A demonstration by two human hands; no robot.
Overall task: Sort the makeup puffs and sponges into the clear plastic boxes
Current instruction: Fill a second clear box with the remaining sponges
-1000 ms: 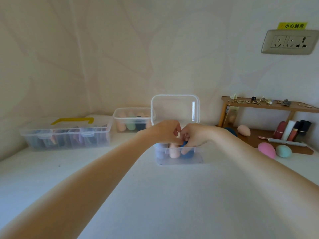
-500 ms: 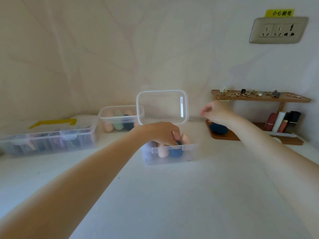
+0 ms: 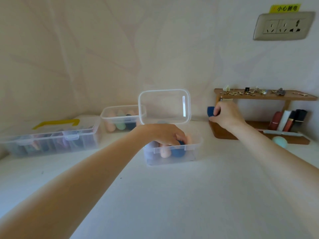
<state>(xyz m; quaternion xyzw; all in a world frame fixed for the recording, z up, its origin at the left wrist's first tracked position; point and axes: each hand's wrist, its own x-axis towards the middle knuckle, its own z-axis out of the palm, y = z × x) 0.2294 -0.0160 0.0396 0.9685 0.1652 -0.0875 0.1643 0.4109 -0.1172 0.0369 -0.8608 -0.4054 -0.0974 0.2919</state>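
A clear plastic box [image 3: 191, 152] stands in the middle of the table with its lid [image 3: 164, 106] upright. Inside it lie a peach sponge [image 3: 164, 152], a dark blue sponge [image 3: 178, 151] and a pale lilac one. My left hand [image 3: 165, 133] reaches into this box, fingers curled over the sponges; whether it grips one I cannot tell. My right hand [image 3: 224, 116] hovers above the left end of the wooden shelf's base [image 3: 222, 133], shut on a dark blue sponge [image 3: 210, 111]. A mint green sponge [image 3: 279, 141] lies on the base further right.
A second open clear box [image 3: 120, 118] with peach, green and dark sponges stands behind on the left. A long lidded box [image 3: 50, 137] with a yellow handle is at the far left. The wooden shelf [image 3: 265, 96] holds small jewellery, lipsticks beneath. A wall socket [image 3: 283, 25] is above.
My right hand left the middle box, went right to the wooden shelf's base and now holds a dark blue sponge lifted off it. The left hand stays in the box.
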